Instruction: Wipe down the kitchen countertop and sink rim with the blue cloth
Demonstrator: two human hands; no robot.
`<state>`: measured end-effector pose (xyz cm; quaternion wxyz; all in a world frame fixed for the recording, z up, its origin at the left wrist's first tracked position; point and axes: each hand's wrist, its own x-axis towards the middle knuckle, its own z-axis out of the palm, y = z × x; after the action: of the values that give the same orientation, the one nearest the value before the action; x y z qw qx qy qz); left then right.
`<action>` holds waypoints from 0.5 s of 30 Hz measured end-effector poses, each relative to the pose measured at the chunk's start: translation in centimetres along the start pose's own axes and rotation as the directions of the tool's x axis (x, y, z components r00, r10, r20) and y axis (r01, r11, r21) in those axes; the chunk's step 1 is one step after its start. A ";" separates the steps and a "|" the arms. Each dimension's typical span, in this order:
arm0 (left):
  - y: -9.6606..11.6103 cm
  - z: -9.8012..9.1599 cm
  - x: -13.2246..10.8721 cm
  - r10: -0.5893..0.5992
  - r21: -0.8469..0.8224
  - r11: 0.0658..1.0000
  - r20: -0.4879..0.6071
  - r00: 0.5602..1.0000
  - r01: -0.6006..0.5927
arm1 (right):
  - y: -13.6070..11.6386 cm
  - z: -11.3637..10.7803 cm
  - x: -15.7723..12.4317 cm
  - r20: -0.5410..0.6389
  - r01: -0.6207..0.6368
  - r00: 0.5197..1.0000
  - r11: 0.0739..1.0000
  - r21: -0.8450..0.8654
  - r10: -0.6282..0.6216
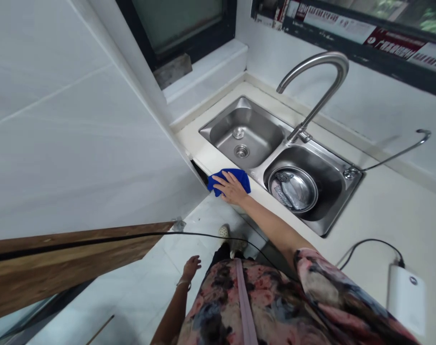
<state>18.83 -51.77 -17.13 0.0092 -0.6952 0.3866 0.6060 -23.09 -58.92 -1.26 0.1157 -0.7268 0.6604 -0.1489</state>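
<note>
My right hand [232, 187] lies flat, fingers spread, on a blue cloth [239, 176] at the front left corner of the pale countertop [376, 215], just in front of the left basin [254, 125] of a steel double sink. My left hand [191, 266] hangs by my side above the floor, fingers loosely curled, holding nothing. A steel bowl [293, 189] sits in the right basin.
A tall curved faucet [318, 81] rises behind the sink, with a thin second spout [394, 155] to its right. A white device [407, 297] with a black cable lies on the counter at right. A wooden board [70, 258] and tiled wall stand at left.
</note>
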 end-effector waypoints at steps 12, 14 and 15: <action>4.6 -1.9 -2.1 0.202 0.043 0.978 -0.002 0.979 -0.202 | 0.3 0.1 4.1 -0.082 -0.095 0.992 0.993 0.067 0.100; 7.7 -2.0 -1.6 0.273 0.072 0.959 0.014 0.962 -0.273 | 0.3 0.4 2.8 -0.113 -0.146 0.982 0.987 0.070 0.153; 9.5 -1.9 -1.2 0.311 0.088 0.946 0.021 0.950 -0.312 | 0.2 0.5 2.1 -0.129 -0.165 0.976 0.984 0.072 0.173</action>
<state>15.22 -58.73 -11.23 -0.0539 -0.6223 0.5183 0.5841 -22.92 -61.03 -1.72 0.1050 -0.6525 0.7213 -0.2073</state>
